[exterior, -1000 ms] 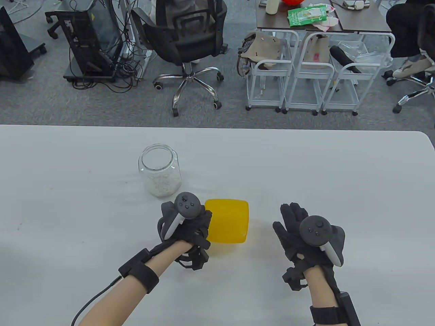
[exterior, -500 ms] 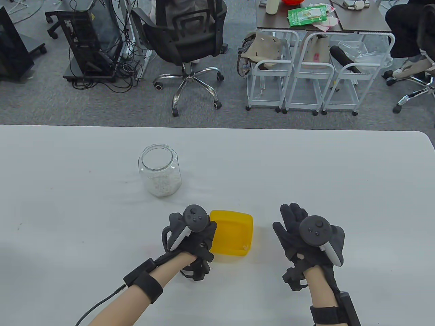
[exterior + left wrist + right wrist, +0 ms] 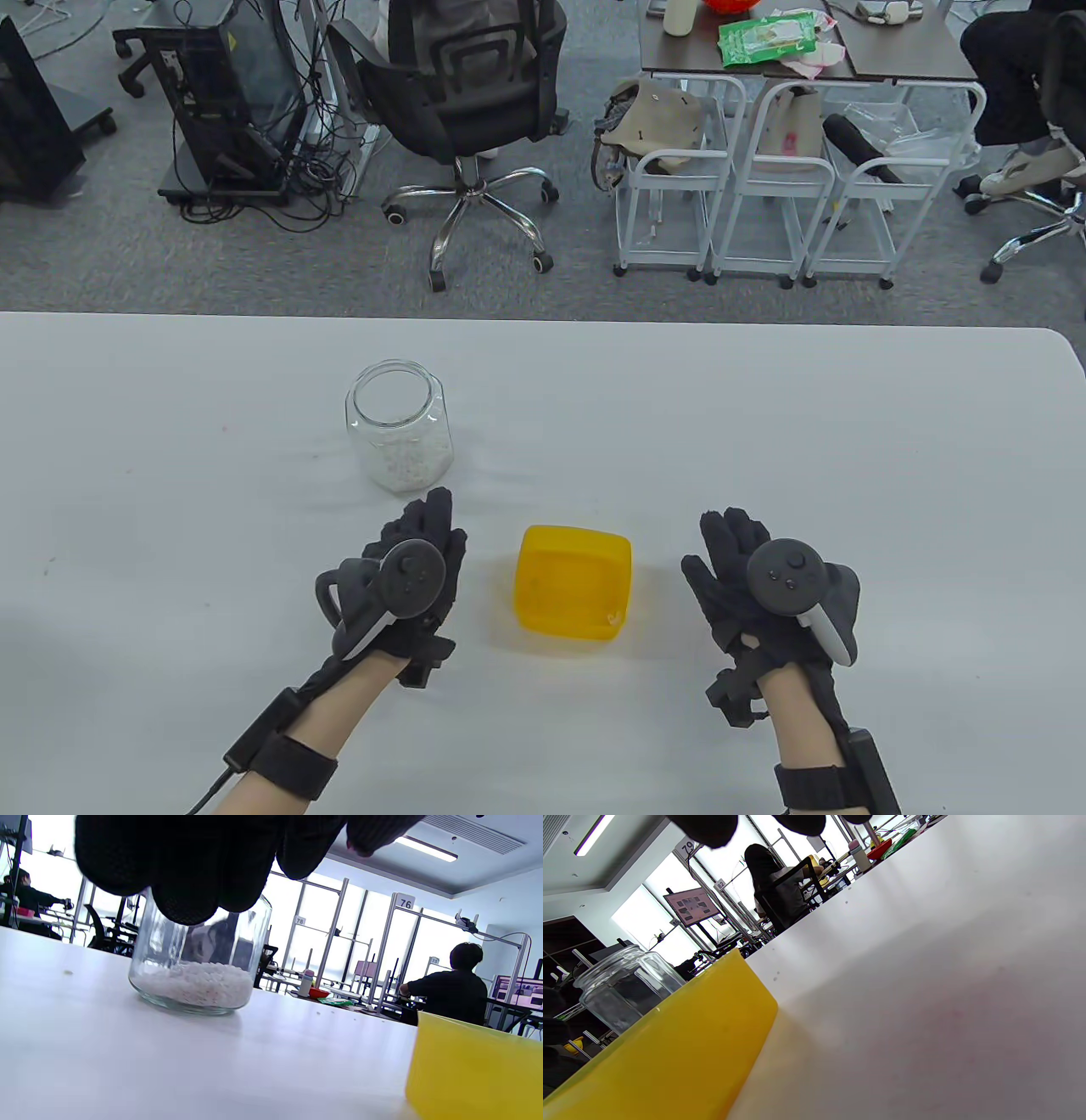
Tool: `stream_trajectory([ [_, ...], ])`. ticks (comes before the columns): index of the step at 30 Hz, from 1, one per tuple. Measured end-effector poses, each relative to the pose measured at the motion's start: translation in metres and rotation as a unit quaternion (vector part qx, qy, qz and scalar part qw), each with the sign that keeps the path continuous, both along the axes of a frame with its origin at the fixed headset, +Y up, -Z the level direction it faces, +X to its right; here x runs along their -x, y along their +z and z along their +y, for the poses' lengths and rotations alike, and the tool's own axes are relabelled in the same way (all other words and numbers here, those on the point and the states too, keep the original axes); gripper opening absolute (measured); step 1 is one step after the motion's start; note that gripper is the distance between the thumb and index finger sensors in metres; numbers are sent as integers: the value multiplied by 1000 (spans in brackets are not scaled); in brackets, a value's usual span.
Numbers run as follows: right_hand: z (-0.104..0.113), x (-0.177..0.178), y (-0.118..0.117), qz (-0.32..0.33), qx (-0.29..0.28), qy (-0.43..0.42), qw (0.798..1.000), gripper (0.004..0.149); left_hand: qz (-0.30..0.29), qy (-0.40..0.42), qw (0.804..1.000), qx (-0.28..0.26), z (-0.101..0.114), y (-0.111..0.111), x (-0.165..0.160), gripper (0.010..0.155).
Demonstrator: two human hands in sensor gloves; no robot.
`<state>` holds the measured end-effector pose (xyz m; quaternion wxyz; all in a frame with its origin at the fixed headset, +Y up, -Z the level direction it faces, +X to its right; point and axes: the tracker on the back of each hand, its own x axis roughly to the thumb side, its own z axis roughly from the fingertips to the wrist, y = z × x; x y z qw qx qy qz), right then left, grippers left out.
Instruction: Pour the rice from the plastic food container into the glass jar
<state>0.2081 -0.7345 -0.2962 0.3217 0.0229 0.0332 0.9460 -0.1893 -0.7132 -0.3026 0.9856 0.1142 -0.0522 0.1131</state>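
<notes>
Tub (image 3: 573, 592) upright on table (image 3: 848, 441); jar (image 3: 399, 437) with rice at its 10 o'clock. Left hand (image 3: 407, 586) and right hand (image 3: 764, 586) flat, open, holding nothing.

Left wrist view: the gloved fingers (image 3: 186, 870) of the left hand hang out of focus across the upper part of the glass jar (image 3: 197, 959), hiding its mouth; the yellow container (image 3: 475, 1069) is cut by the right and bottom edges. Right wrist view: only three dark fingertips (image 3: 706, 827) enter at the top edge; the container fills the lower left corner, cropped, and screens the jar's base. Table view: both forearms leave at the bottom edge.
</notes>
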Motion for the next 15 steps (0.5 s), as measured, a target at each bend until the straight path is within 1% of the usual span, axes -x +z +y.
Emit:
stream_trajectory([
  [3, 0, 0, 0, -1, 1, 1, 1000, 69, 14, -11, 1000, -2, -1, 9, 16, 60],
  [8, 0, 0, 0, -1, 0, 6, 1000, 69, 18, 27, 999, 23, -10, 18, 34, 62],
  [10, -1, 1, 1, 0, 0, 10, 1000, 69, 5, 35, 999, 30, -11, 19, 37, 62],
  [15, -3, 3, 0, 1, 3, 20, 1000, 69, -10, 43, 999, 29, -16, 20, 45, 63],
])
